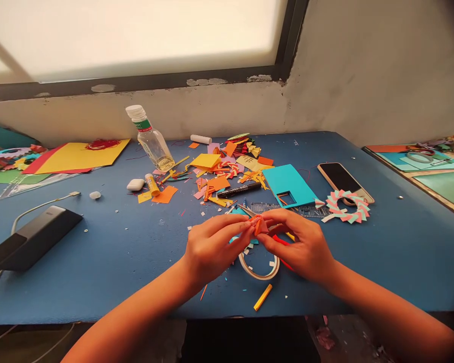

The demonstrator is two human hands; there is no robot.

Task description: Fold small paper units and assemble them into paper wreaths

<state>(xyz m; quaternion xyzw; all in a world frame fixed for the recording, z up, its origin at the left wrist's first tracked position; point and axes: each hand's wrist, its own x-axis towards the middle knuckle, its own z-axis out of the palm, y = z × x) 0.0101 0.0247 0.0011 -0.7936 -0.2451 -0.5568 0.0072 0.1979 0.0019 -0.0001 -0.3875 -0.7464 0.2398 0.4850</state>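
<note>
Between my fingertips is a small folded piece of orange and pink paper (261,226). My left hand (217,244) pinches it from the left, and my right hand (300,242) grips its right side with thumb and fingers. Just below them a roll of tape (259,276) lies flat on the blue table (136,282). Part of a pair of scissors, a pointed blade (246,209), shows behind my fingers; the remainder is hidden. A red strip (283,254) lies partly under my right hand. Nearer the table's front edge rests a short yellow folded strip (263,297).
Behind my hands lie coloured paper scraps (219,181), a black marker (239,190) and blue paper (291,184). A pink-and-mint paper ring (347,206) touches a phone (346,181). Left stand a clear bottle (153,143), a glue stick (152,185) and a black power bank (34,237).
</note>
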